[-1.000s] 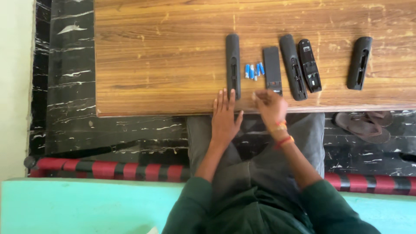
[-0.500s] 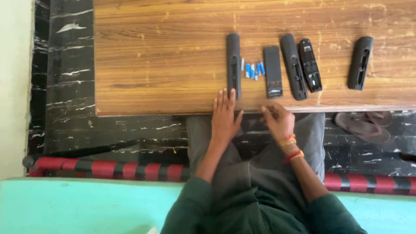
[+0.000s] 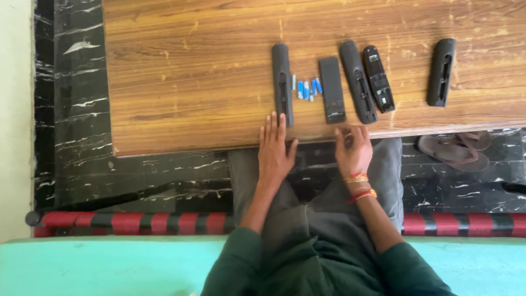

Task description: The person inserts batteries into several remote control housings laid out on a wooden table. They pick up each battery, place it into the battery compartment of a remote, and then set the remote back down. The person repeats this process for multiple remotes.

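My left hand (image 3: 275, 149) lies flat and open on the near edge of the wooden table (image 3: 192, 82), fingertips just below a long black remote (image 3: 282, 83). At the same edge my right hand (image 3: 353, 151) has loosely curled, parted fingers and holds nothing. Small blue and silver batteries (image 3: 307, 87) lie between that remote and a flat black cover piece (image 3: 332, 89). Right of the cover lie two more black remotes (image 3: 357, 81) (image 3: 378, 78), and another (image 3: 441, 71) sits farther right.
The floor is black marble with white veins (image 3: 76, 109). Brown sandals (image 3: 455, 151) rest on it below the table's right end. A red and black striped edge (image 3: 137, 222) and a teal surface (image 3: 98, 266) lie in front of my knees.
My right hand has drawn back from the flat cover piece to the table's near edge. My left hand has stayed put.
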